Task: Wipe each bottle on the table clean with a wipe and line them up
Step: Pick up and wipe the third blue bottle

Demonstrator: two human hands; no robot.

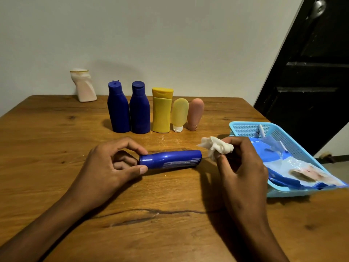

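Observation:
A blue cylindrical bottle (171,159) lies on its side in the middle of the wooden table (56,186). My left hand (111,163) pinches its left end between thumb and fingers. My right hand (239,167) holds a crumpled white wipe (215,146) just right of the bottle, not touching it. Behind, a row stands upright: two dark blue bottles (119,108) (139,108), a yellow bottle (162,110), a small yellow tube (179,114) and a pink tube (195,113). A white bottle (84,86) stands apart at the back left.
A light blue plastic basket (243,129) sits at the table's right edge, holding a blue-and-white wipe packet (294,167). A dark door (311,72) stands beyond the right corner. A pale wall runs behind the table.

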